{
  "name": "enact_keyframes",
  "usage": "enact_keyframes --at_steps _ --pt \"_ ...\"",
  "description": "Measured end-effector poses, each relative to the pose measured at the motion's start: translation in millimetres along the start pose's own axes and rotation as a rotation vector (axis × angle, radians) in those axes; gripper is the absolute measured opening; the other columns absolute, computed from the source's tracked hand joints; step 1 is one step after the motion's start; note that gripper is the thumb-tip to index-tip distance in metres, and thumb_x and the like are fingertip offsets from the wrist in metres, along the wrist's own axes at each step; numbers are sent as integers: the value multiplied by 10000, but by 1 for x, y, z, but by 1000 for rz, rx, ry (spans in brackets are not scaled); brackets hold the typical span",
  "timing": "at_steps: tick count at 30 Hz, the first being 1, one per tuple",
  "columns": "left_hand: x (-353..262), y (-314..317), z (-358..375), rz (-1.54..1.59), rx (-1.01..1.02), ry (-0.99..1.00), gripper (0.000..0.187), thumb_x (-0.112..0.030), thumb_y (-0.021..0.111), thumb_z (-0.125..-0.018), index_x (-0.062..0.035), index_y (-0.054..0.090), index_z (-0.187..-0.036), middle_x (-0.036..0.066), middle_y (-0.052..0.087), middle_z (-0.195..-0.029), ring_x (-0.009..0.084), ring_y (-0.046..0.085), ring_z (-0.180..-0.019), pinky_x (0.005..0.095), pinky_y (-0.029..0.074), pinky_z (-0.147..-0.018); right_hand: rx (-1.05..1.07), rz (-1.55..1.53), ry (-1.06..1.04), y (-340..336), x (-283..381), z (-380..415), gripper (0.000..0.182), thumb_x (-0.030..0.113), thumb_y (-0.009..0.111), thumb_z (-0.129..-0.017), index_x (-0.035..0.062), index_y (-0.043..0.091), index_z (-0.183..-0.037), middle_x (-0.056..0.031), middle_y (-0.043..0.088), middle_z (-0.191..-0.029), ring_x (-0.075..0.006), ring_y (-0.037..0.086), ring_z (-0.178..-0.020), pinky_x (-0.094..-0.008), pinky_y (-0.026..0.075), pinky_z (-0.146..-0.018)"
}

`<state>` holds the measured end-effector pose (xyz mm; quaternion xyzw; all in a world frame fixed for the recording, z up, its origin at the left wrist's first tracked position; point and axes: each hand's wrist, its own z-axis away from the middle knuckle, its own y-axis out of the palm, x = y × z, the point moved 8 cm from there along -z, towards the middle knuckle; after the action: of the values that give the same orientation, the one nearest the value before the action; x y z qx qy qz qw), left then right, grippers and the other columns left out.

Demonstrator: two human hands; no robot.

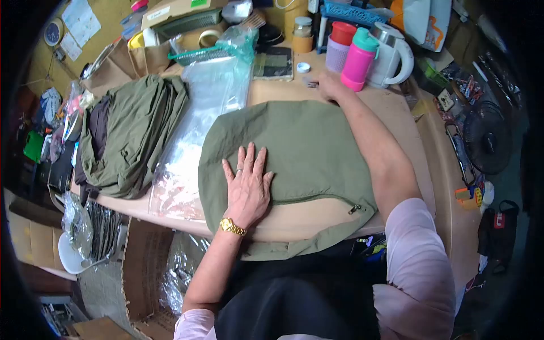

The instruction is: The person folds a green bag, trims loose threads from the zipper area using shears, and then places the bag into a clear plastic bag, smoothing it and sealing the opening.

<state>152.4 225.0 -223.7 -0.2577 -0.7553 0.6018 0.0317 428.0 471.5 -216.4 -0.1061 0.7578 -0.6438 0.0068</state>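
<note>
An olive-green fabric bag (283, 141) lies flat at the table's front, its zipper (317, 198) running along the lower side to a dark pull at the right. My left hand (248, 184) rests flat on the cloth, fingers spread, with a gold watch on the wrist. Beyond the bag's far edge, my right hand (330, 88) reaches to the tabletop, its fingers curled together. A small dark object (310, 83) shows at those fingertips, too small to name. Close by are a white round lid (303, 67) and a pink bottle (358, 59) with a teal cap.
Folded olive bags (133, 136) lie at the left, beside clear plastic sheets (198, 119). A dark notebook (273, 63), a red-and-lilac cup (341, 48) and an electric kettle (391, 56) stand along the back. Below the table's left edge is a cardboard box (141, 266) holding clear plastic.
</note>
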Motion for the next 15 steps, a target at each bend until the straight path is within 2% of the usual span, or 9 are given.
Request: enact_keyframes --at_steps 3,5,6,7,9,11,13,15 --pt "6 7 3 62 -18 18 537 -216 519 -995 -77 385 -1497 192 317 -1583 381 256 -1484 643 99 -1180 52 50 87 11 -15 -26 272 61 610 -825 112 735 -1061 -250 689 -1045 -399 680 -850 -451 532 -712" --pt "8 7 3 69 -12 9 523 -217 517 -997 -78 401 -1488 192 320 -1582 379 264 -1481 636 96 -1183 -66 -39 78 -24 1 -17 121 61 621 -853 63 709 -936 -170 714 -936 -303 682 -787 -386 510 -675" --pt "7 6 3 78 -15 10 517 -218 514 -998 -77 407 -1483 192 325 -1580 378 269 -1479 635 99 -1183 -87 -339 -16 -42 12 -6 77 82 618 -888 36 680 -891 -131 702 -865 -232 657 -762 -354 494 -678" --pt "7 6 3 86 -22 13 511 -219 512 -999 -76 414 -1479 192 330 -1577 378 274 -1477 634 101 -1183 -109 -640 -109 -61 23 10 125 103 614 -922 10 650 -846 -91 690 -794 -162 631 -736 -322 478 -680" --pt "10 7 4 97 -39 10 505 -227 514 -999 -74 424 -1472 189 344 -1570 371 281 -1475 629 107 -1184 -29 -1133 -171 -86 55 57 149 151 639 -947 53 606 -840 11 629 -803 -60 531 -740 -240 418 -651" --pt "11 8 4 114 -36 8 505 -237 527 -992 -73 441 -1462 184 353 -1567 363 282 -1476 624 109 -1186 113 -1157 -310 -103 94 110 107 107 670 -921 55 590 -874 6 634 -853 -67 563 -782 -235 441 -678" --pt "12 7 5 120 -30 -1 508 -241 535 -986 -72 449 -1457 181 354 -1567 360 282 -1477 621 109 -1188 486 -1205 -277 -90 135 162 107 58 684 -892 41 587 -852 2 633 -834 -65 581 -777 -244 469 -687" --pt "12 6 4 123 -27 -7 510 -244 543 -979 -71 457 -1452 179 355 -1567 358 282 -1477 619 109 -1189 567 -852 -199 -83 159 193 73 3 687 -855 23 617 -858 -35 656 -834 -87 615 -768 -258 498 -694"
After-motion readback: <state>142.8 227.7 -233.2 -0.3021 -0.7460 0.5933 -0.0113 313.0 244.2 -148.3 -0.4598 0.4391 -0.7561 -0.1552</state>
